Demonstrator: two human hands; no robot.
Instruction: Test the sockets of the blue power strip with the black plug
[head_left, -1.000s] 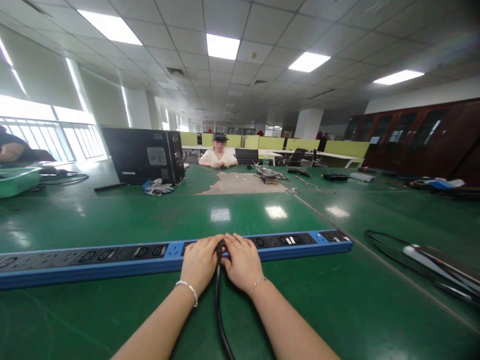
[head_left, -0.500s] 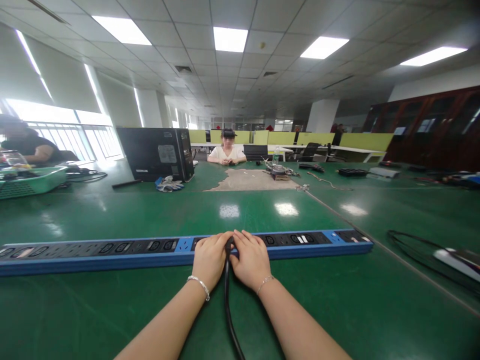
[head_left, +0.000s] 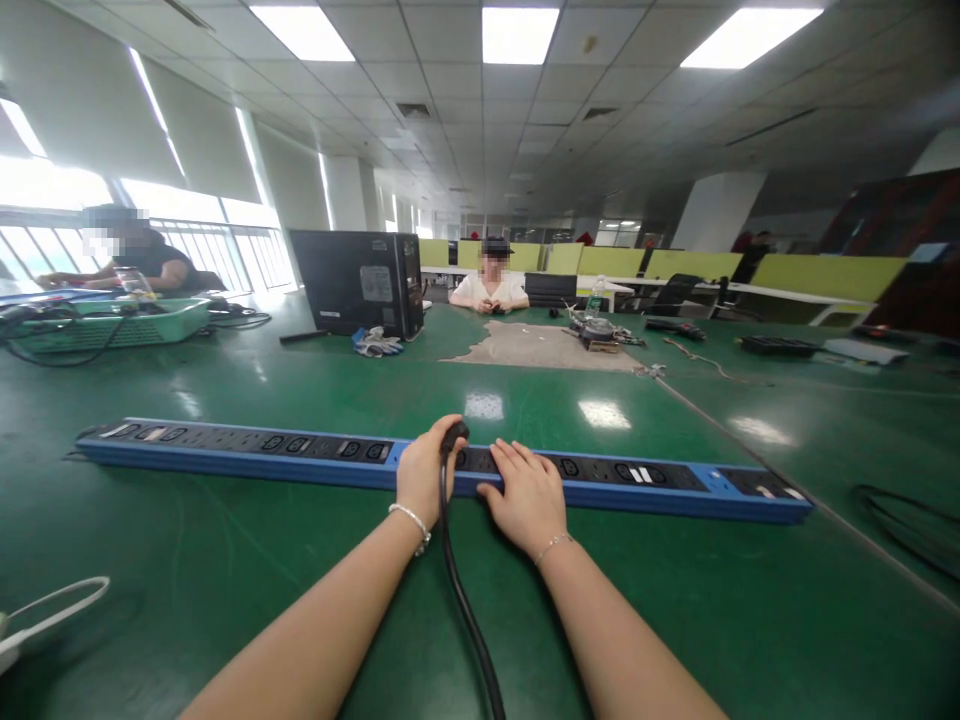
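Observation:
A long blue power strip (head_left: 247,468) with rows of black sockets lies across the green table in front of me. My left hand (head_left: 426,468) is closed around a black plug (head_left: 454,434), which is raised just above the middle of the strip. From the plug, a thick black power cord (head_left: 466,600) runs down toward me between my forearms. My right hand (head_left: 527,490) rests with stretched fingers on the strip, right of the plug. Which face of the plug points at the sockets is hidden by the fingers.
A black computer case (head_left: 360,285) and a pair of gloves (head_left: 377,342) stand beyond the strip. Left is a green basket (head_left: 150,328); a white cable (head_left: 56,610) lies lower left. One person (head_left: 491,285) sits opposite, another (head_left: 161,260) at the left.
My left hand has lifted the plug up from the strip. My right hand has moved apart from it, to the right along the strip. The camera view has turned left.

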